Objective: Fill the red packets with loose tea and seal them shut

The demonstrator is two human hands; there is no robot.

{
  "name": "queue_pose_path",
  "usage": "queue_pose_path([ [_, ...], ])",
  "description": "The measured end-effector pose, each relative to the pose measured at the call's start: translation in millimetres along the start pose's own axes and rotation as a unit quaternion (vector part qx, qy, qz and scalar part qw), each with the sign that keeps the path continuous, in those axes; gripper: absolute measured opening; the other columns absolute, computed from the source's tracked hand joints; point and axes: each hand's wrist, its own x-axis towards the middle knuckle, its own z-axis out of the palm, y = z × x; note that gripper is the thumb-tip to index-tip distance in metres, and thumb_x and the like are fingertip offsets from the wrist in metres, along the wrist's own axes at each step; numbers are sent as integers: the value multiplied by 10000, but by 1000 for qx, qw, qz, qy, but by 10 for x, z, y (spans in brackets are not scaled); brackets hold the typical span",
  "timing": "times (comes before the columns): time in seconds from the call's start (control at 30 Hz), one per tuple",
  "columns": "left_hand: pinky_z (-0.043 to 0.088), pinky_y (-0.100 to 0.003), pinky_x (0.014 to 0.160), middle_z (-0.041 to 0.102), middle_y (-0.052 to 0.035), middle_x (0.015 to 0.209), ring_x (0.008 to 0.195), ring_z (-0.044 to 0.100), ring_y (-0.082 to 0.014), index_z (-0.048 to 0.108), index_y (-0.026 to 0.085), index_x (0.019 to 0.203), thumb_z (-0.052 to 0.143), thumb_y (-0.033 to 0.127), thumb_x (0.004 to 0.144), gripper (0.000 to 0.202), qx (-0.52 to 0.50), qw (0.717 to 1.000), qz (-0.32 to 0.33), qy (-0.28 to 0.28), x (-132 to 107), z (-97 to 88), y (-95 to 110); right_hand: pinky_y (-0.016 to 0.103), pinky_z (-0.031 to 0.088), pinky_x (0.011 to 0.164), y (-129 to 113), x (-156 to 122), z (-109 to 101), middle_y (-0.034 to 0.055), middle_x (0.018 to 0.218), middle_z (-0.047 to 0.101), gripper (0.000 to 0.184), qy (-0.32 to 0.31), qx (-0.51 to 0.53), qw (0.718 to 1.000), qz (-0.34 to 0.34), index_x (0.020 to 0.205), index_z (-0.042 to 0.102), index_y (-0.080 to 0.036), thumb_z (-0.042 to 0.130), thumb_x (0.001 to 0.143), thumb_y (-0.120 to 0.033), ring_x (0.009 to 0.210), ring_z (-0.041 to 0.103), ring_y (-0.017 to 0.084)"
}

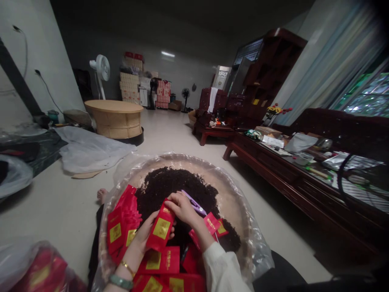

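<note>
My left hand (145, 234) holds a small red packet (161, 229) with a gold label, upright over a heap of dark loose tea (173, 188). My right hand (185, 209) is closed on a purple scoop (194, 204) and its fingers touch the top of the packet. The tea lies in a wide shallow basket (234, 198) lined with clear plastic, on my lap. A row of red packets (123, 221) stands along the left side of the basket. More red packets (159, 261) lie flat near me and beside my right wrist (212, 223).
A long dark wooden table (273, 162) with clutter runs along the right. A round wooden tub (115, 117) and a white fan (101, 69) stand at the left back. White plastic sheeting (88, 150) lies on the floor. A bag of red packets (39, 271) sits at lower left.
</note>
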Motion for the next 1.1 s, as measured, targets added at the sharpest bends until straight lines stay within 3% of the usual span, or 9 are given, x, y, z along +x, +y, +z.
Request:
queue_pose_path([
  [0.2,558,-332,595,701,-96,636,570,671,-204,628,69,926,491,263,856,247,11,998,44,53,-26,43,21,375,269,1015,13,-1,1,-49,639,628,82,4,37,999,19,725,643,-207,614,800,-223,626,552,114],
  [0.37,558,-312,536,707,-88,647,557,674,-205,629,83,898,530,211,833,174,26,992,81,89,-19,45,24,319,420,825,62,-10,43,-35,564,591,109,39,81,995,48,718,667,-194,656,748,-298,548,518,117],
  [0.47,568,-313,547,710,-83,650,573,683,-207,631,88,882,544,209,828,159,27,989,95,112,-23,43,21,272,457,668,146,10,60,18,690,649,227,79,167,981,61,837,660,-179,582,790,-388,632,581,150],
  [0.6,576,-322,563,712,-104,645,618,698,-231,626,64,941,534,227,840,213,9,988,94,122,-35,50,28,292,473,708,323,22,43,42,734,663,315,149,160,970,109,961,625,-167,399,893,-376,720,623,171],
  [0.67,574,-315,551,711,-113,640,612,698,-230,619,47,972,515,227,853,240,4,988,95,120,-35,46,34,313,463,778,401,-15,49,56,839,680,260,83,83,987,109,977,631,-178,422,882,-302,818,628,183],
  [0.73,572,-308,546,714,-121,649,613,699,-227,614,36,997,495,226,865,261,2,990,92,111,-25,30,39,326,441,839,449,-74,86,57,957,675,209,-34,4,996,79,989,639,-198,531,819,-258,919,611,200],
  [0.83,574,-317,565,723,-135,683,629,702,-236,616,28,1023,485,252,867,303,-4,992,88,86,-2,-9,44,341,423,862,465,-153,189,55,1013,654,334,-166,-92,981,35,983,649,-214,716,661,-277,970,583,236],
  [0.97,571,-312,565,725,-154,687,618,704,-238,627,10,1015,462,285,876,349,5,994,83,73,15,-52,45,311,439,796,433,-185,287,56,1057,624,476,-223,-150,963,24,950,664,-219,812,504,-288,916,588,235],
  [1.1,583,-319,623,737,-142,720,641,713,-234,628,27,1038,511,247,854,310,12,990,98,96,-1,-57,39,263,444,704,366,-189,238,29,924,659,459,-223,-134,965,26,933,673,-215,782,491,-157,806,612,206],
])
